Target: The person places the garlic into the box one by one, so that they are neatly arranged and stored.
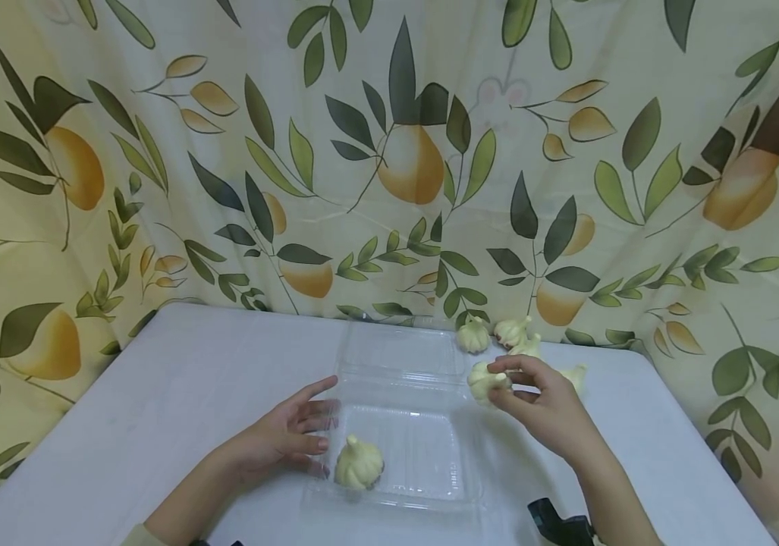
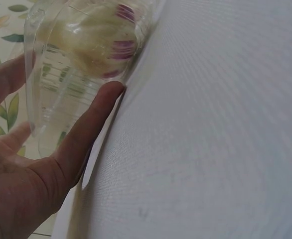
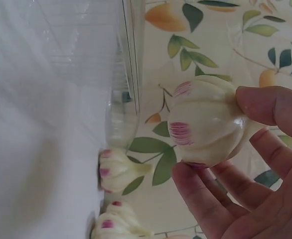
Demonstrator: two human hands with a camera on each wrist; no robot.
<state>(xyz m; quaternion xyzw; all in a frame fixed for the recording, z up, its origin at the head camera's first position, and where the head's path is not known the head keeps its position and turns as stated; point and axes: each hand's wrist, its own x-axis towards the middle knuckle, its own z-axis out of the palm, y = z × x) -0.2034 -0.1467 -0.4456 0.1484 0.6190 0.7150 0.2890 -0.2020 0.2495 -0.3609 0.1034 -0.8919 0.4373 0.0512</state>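
My right hand [image 1: 546, 409] pinches a pale garlic bulb [image 3: 203, 122] between thumb and fingers, raised over the table just right of a clear plastic clamshell box [image 1: 423, 455]. Purple streaks mark the underside of this bulb. The box lies with its lid [image 1: 403, 353] folded back toward the curtain. A second garlic bulb [image 1: 359, 464] sits in the front left corner of the box, stem up. At the box's left side is my left hand [image 1: 287, 432], its fingers spread along the wall; in the left wrist view they lie right at the plastic.
Several more garlic bulbs [image 1: 473, 336] stand at the back of the white table [image 1: 259, 356], right of the lid; some are partly behind my right hand. A black object [image 1: 560, 523] shows at the front edge by my right forearm. A fruit-patterned curtain [image 1: 389, 227] hangs behind.
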